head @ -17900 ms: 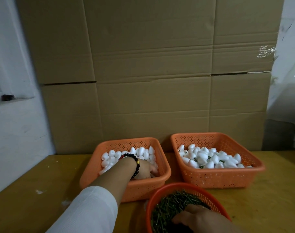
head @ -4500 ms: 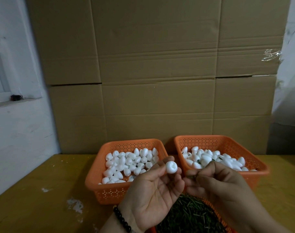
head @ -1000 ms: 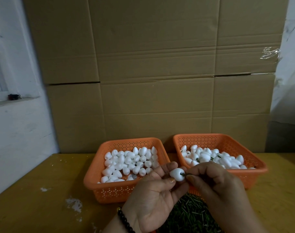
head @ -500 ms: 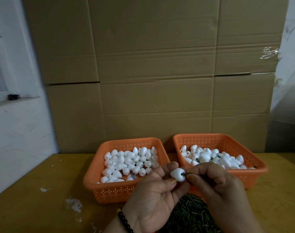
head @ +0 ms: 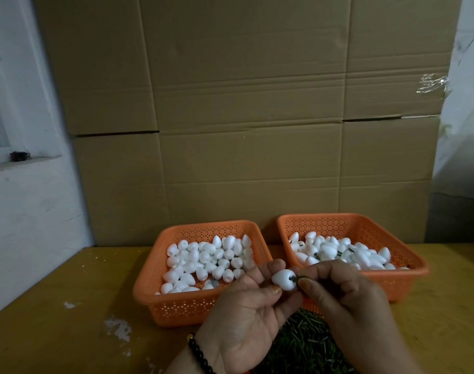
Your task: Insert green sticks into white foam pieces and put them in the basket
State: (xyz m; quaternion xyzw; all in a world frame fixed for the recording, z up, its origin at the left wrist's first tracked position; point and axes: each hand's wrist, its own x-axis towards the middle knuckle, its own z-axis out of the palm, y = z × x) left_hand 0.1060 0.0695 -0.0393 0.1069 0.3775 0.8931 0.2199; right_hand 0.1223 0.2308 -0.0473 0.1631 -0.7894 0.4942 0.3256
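While 1 stick is going into 1 foam piece at lower centre of the frame, most of the job looks undone. The left hand (head: 244, 309) pinches a white foam piece (head: 284, 279) between thumb and fingertips, and the right hand (head: 349, 295) pinches a green stick (head: 295, 278) whose tip sits at, or just inside, the foam's blunt end; how deep it has gone I cannot tell, since the fingers cover most of the stick.

To the right of centre, the right basket (head: 365, 228) holds a heap of foam pieces with a few green stems showing among them, so I judge these to be the finished ones. At centre left, the left basket (head: 176, 306) is full of plain foam pieces with no stems visible, which suggests plenty of work remains. This piece has not yet gone into a basket.

At the bottom edge, a pile of green sticks (head: 303, 344) lies under both hands; its container is almost wholly hidden, only a sliver of orange rim showing. Both forearms are cut off by the frame. The right basket's near wall is partly behind the right hand, and the dim light blurs the small stems.
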